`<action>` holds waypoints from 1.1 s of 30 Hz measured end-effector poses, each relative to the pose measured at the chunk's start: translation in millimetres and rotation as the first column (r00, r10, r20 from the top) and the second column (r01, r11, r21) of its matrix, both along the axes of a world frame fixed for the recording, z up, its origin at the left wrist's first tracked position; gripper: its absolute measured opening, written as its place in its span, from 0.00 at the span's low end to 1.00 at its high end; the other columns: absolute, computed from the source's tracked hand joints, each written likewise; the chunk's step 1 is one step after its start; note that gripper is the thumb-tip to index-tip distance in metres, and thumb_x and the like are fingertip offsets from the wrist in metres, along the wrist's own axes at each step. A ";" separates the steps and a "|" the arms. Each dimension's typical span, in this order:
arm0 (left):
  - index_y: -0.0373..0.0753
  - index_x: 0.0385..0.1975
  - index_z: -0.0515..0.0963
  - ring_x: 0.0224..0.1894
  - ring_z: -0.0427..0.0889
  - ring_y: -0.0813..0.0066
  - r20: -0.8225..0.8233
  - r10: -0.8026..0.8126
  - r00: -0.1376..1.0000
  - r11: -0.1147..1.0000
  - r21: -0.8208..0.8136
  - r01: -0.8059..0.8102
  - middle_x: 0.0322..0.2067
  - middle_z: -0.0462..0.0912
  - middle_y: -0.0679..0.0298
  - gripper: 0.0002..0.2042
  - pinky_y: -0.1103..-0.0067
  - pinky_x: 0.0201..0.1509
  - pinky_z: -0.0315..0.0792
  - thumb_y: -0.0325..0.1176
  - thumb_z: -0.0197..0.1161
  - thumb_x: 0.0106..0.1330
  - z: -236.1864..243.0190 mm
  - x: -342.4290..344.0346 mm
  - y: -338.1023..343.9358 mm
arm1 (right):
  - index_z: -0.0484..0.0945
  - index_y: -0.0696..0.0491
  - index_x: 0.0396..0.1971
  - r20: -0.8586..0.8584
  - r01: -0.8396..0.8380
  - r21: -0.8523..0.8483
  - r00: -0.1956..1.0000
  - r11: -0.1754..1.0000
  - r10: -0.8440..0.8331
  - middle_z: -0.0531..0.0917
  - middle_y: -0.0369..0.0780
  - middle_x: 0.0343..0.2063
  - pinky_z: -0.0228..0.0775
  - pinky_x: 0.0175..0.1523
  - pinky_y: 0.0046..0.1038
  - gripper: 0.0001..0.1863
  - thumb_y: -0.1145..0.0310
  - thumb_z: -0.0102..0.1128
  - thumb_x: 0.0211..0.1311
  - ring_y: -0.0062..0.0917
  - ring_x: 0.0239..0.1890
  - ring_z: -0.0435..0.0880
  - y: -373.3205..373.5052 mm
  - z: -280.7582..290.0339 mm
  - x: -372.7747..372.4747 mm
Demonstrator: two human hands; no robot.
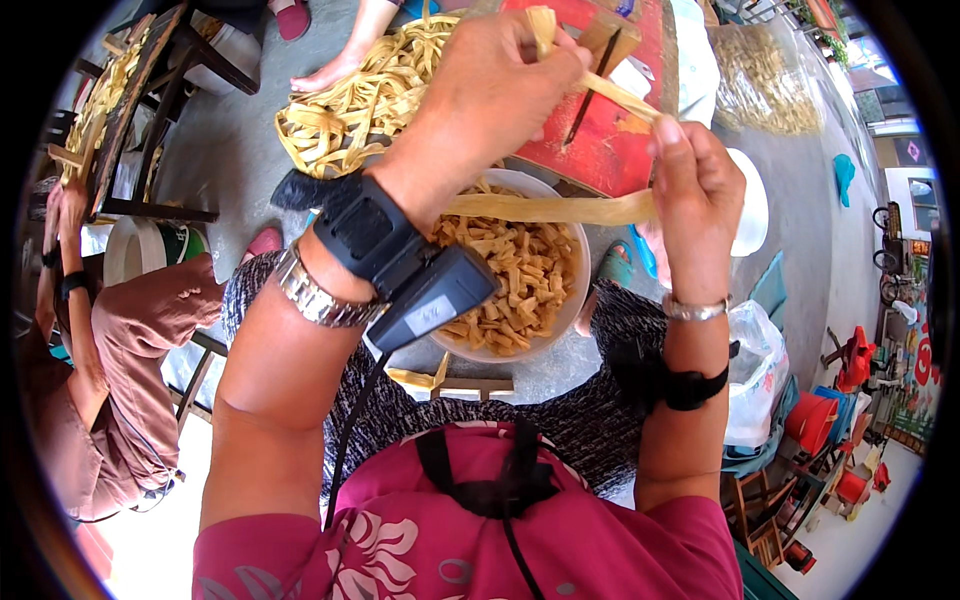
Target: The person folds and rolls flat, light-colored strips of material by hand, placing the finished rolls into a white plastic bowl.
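My left hand (505, 80) is closed around a pale yellow, flat, flexible strip (617, 94), with a short folded end standing up from its fingers. Thumb and fingers of my right hand (698, 185) pinch the same strip, which stretches between the two hands. A wider length of strip runs from my right hand leftward to behind my left wrist. Below it, a white tub (586, 275) is full of small folded, knotted yellowish pieces (530, 275). Just beyond my hands a red board (585, 160) bears a wooden block (612, 42) and a thin dark upright piece.
A heap of long yellow strips (350, 115) lies beyond the tub on the left. At far left a co-worker in brown trousers (150, 330) sits by a dark wooden bench (150, 80). On the right are a clear bag of pieces (765, 80) and a white plastic bag (755, 370).
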State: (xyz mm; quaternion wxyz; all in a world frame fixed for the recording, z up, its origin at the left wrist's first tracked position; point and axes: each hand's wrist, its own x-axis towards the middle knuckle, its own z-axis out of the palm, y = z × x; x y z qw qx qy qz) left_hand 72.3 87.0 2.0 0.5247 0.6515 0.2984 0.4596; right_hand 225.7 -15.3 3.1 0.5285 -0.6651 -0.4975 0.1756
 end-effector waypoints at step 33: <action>0.32 0.47 0.69 0.40 0.77 0.64 0.649 0.104 0.753 0.406 -0.719 0.564 0.36 0.77 0.55 0.18 0.70 0.53 0.68 0.38 0.41 0.65 -28.6 -72.7 -77.6 | 0.69 0.59 0.25 -0.733 -0.608 0.086 0.498 0.789 0.463 0.69 0.37 0.11 0.60 0.16 0.22 0.20 0.57 0.43 0.68 0.23 0.10 0.70 -63.3 -0.5 -57.7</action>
